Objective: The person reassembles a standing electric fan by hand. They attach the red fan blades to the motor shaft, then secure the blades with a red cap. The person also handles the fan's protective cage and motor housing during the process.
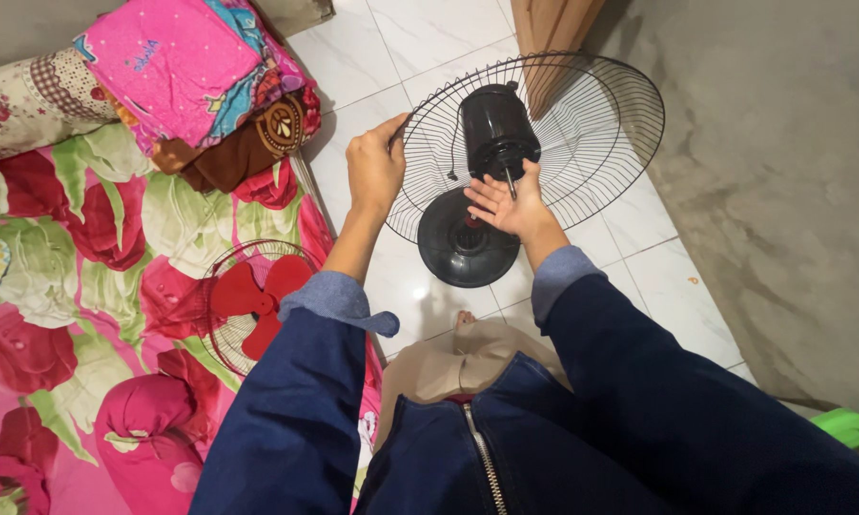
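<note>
While the rear grille (582, 124) is gripped at 9 o'clock by the left hand (374, 172), the motor shaft (511, 183) is steadied over the spread right hand (511, 202), so blade fitting probably follows.

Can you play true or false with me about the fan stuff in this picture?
1. The left hand grips the rim of the black wire grille. True.
2. The red fan blade is on the black motor. False: it lies on the flowery mattress in another grille.
3. The right hand is open under the motor's shaft. True.
4. The fan's round base is white. False: it is black.
</note>
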